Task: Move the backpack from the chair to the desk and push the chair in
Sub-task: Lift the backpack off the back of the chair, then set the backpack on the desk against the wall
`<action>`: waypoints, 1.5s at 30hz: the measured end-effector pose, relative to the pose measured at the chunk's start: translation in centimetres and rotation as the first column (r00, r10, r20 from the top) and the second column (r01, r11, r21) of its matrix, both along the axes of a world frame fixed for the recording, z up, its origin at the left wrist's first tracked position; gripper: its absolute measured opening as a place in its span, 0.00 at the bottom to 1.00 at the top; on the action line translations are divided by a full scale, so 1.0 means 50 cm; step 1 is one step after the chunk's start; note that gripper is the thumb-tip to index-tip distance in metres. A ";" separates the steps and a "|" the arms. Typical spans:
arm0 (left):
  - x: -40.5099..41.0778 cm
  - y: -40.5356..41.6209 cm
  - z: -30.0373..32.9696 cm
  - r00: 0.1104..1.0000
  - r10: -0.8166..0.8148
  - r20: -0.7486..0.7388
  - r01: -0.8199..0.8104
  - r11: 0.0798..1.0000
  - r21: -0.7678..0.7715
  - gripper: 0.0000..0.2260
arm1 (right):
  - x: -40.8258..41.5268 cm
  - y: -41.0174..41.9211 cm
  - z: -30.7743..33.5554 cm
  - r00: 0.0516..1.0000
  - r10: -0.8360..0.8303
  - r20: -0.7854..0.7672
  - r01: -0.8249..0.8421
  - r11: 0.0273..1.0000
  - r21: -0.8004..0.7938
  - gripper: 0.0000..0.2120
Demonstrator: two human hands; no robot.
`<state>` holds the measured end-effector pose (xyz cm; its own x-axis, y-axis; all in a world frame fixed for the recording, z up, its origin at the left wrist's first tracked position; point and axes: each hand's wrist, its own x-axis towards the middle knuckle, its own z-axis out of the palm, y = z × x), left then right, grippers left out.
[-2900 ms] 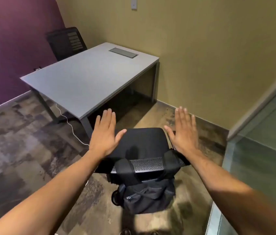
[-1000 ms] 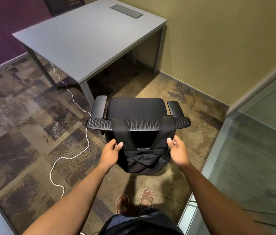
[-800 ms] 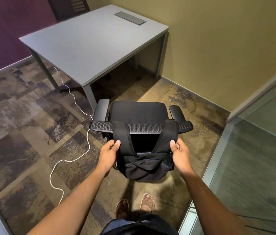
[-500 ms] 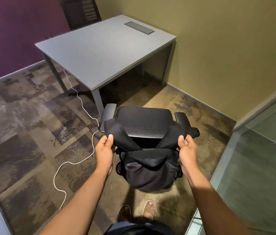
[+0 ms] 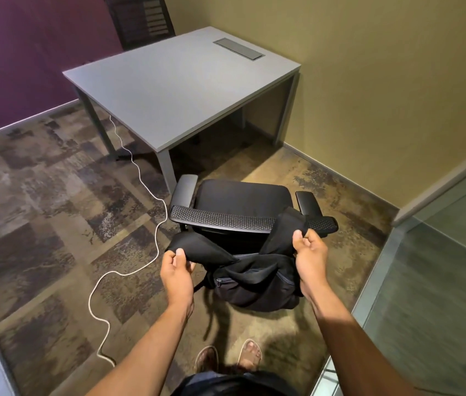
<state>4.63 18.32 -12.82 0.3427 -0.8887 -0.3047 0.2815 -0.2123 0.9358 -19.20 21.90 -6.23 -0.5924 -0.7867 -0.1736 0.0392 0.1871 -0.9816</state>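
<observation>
A black backpack (image 5: 254,284) hangs behind the backrest of a black office chair (image 5: 243,201). My left hand (image 5: 176,271) grips the left shoulder strap, which is off the backrest. My right hand (image 5: 310,254) grips the right strap, which still lies over the backrest's top edge at its right end. The chair stands pulled out, facing the grey desk (image 5: 174,81) beyond it. The desk top holds only a flush cable hatch (image 5: 239,49).
A white cable (image 5: 151,195) runs from under the desk across the carpet to my left. A second dark chair (image 5: 140,20) stands behind the desk at the purple wall. A glass partition (image 5: 432,281) is close on my right. My sandalled feet (image 5: 229,357) are below the backpack.
Both hands took hold of the straps and lifted them. The left strap has come off the backrest; the backpack has risen and swung toward me.
</observation>
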 end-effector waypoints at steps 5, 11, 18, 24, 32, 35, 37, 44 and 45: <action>-0.005 -0.005 0.003 0.950 -0.284 0.126 0.292 0.955 -0.044 0.13 | -0.008 0.002 0.027 0.999 0.031 -0.036 -0.031 1.000 -0.003 0.17; -0.062 0.008 -0.030 0.620 -0.716 0.322 0.701 0.689 0.183 0.28 | -0.049 0.032 0.059 0.999 0.036 0.010 -0.035 0.997 -0.063 0.16; -0.109 -0.003 -0.042 0.327 -0.765 0.556 0.822 0.520 0.232 0.19 | -0.090 0.093 0.091 0.986 -0.114 0.119 0.127 0.986 -0.108 0.15; -0.169 0.033 -0.004 0.299 -0.745 0.596 0.872 0.467 0.146 0.10 | -0.154 0.159 0.102 0.949 -0.285 0.132 0.297 0.951 -0.083 0.17; -0.259 0.073 0.053 0.232 -0.775 0.588 0.934 0.346 0.088 0.12 | -0.249 0.260 0.102 0.859 -0.473 0.193 0.498 0.860 -0.108 0.11; -0.270 0.070 0.074 0.232 -0.756 0.613 0.941 0.335 0.057 0.15 | -0.259 0.278 0.094 0.856 -0.487 0.173 0.507 0.856 -0.102 0.14; -0.277 0.065 0.083 0.221 -0.762 0.609 0.946 0.319 0.056 0.16 | -0.258 0.287 0.084 0.855 -0.494 0.158 0.511 0.855 -0.092 0.16; -0.345 0.072 0.109 0.129 -0.784 0.608 0.983 0.182 0.026 0.11 | -0.282 0.367 0.028 0.958 -0.280 0.065 0.279 0.960 0.012 0.06; -0.359 0.075 0.114 0.117 -0.787 0.606 0.987 0.158 0.014 0.09 | -0.285 0.392 0.010 0.979 -0.195 0.062 0.192 0.980 0.052 0.08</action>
